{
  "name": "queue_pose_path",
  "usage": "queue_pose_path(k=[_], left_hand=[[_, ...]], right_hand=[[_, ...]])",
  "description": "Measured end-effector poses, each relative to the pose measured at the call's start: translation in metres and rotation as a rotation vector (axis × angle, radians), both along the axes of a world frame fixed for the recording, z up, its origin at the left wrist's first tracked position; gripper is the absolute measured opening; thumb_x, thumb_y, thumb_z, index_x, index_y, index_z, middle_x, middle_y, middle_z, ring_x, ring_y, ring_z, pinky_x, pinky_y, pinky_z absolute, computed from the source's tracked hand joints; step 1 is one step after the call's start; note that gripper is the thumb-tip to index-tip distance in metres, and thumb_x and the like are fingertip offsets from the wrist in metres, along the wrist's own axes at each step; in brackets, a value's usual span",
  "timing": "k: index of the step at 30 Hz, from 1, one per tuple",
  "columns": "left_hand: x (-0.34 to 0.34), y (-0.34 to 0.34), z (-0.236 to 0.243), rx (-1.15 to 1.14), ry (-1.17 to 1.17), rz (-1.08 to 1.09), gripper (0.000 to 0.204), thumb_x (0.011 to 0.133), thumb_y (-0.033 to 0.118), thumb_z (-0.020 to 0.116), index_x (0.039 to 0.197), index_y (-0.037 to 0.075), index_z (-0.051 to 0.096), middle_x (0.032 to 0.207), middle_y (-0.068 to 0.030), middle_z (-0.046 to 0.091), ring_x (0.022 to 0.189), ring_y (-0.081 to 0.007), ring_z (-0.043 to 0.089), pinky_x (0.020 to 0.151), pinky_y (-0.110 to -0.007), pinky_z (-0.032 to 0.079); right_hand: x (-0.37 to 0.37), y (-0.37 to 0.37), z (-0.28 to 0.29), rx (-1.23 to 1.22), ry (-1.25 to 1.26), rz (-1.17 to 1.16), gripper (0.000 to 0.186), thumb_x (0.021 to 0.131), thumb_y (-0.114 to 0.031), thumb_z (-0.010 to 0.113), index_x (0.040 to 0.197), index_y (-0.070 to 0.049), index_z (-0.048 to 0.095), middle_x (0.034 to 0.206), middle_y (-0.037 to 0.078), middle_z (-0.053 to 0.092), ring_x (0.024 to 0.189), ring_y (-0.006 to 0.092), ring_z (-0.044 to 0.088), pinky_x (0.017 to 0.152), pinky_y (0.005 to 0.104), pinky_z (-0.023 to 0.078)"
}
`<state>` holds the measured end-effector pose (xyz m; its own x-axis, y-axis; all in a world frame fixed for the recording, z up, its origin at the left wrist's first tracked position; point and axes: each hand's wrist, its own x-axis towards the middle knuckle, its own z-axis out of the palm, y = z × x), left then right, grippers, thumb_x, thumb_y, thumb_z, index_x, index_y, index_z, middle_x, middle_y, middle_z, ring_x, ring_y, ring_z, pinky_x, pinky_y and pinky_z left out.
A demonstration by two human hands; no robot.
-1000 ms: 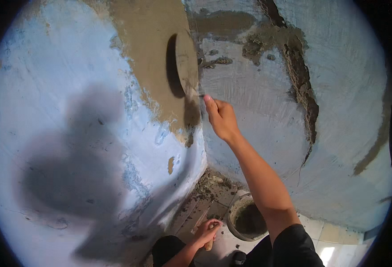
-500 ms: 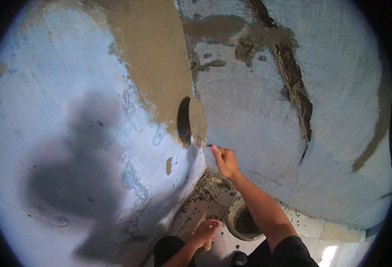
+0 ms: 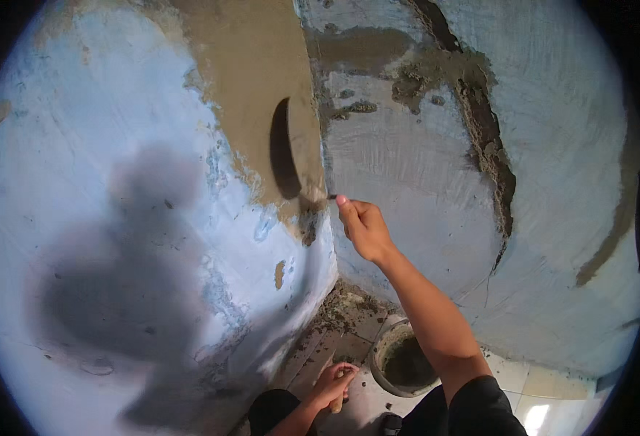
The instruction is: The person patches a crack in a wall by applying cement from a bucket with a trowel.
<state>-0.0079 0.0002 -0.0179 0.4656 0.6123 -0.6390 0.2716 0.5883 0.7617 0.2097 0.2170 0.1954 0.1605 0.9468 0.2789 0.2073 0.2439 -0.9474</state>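
**Trowel Moved Higher Along the Corner**

Since the frame of half a second ago, the trowel (image 3: 307,145) has been moved upward along the corner, and the right hand (image 3: 363,225) has been raised together with it. The left hand (image 3: 334,384) has been kept low, at nearly the same place.

By the right hand, the trowel is held in a closed grip, with the thumb at the top; its handle is mostly hidden in the fist. The blade is placed over the lower part of the brown plaster (image 3: 251,65), on the left wall (image 3: 102,109), just beside the corner. A dark, curved shadow (image 3: 283,152) is thrown along the left edge of the blade. Whether the whole face is pressed on the plaster cannot be told.

By the left hand, narrowly curled, a wooden handle (image 3: 336,404) is held near the floor (image 3: 512,370); to which tool it belongs cannot be seen clearly. Just to the right of this hand, a bucket (image 3: 378,363) with grey-brown mortar (image 3: 407,360) is partly covered by the right forearm. Crumbs (image 3: 349,301) are scattered at the foot of the corner. The right wall (image 3: 400,167) is marked by a long, rough crack (image 3: 490,145).
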Motion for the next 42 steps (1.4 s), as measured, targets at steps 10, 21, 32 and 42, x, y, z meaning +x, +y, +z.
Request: queue_pose_path(k=[10,21,32,42], left_hand=[[0.004,0.001,0.008,0.023,-0.006,-0.043,0.025,0.105,0.028,0.063,0.119,0.008,0.067,0.099,-0.0019,0.061,0.064,-0.0091,0.056,0.054,-0.029,0.051],[0.010,0.002,0.013,0.044,-0.022,-0.020,0.025,0.104,0.028,0.064,0.118,0.008,0.068,0.096,-0.0015,0.060,0.064,-0.0097,0.056,0.055,-0.029,0.052],[0.009,0.031,0.012,0.084,0.013,-0.058,0.032,0.102,0.035,0.066,0.120,0.010,0.067,0.094,-0.0031,0.061,0.063,-0.0107,0.056,0.055,-0.031,0.052],[-0.010,0.059,0.033,0.292,0.082,-0.185,0.025,0.106,0.018,0.055,0.125,0.003,0.063,0.082,-0.0030,0.055,0.061,-0.0122,0.056,0.056,-0.032,0.051]], right_hand=[[0.009,-0.003,0.040,-0.107,-0.085,0.028,0.069,0.105,-0.059,0.051,0.061,-0.006,0.043,0.058,0.001,0.042,0.058,0.0127,0.037,0.054,0.0361,0.037],[0.012,0.016,0.046,-0.006,-0.039,-0.029,0.068,0.105,-0.060,0.050,0.062,-0.007,0.048,0.058,0.000,0.048,0.057,0.0120,0.043,0.055,0.0344,0.040],[0.015,0.008,-0.004,0.007,0.016,-0.096,0.068,0.104,-0.059,0.053,0.062,-0.005,0.043,0.058,0.002,0.043,0.058,0.0138,0.040,0.056,0.0392,0.040],[-0.057,-0.035,-0.055,0.072,-0.047,-0.077,0.068,0.105,-0.053,0.055,0.064,0.000,0.044,0.057,0.007,0.039,0.060,0.0147,0.037,0.055,0.0390,0.038]])
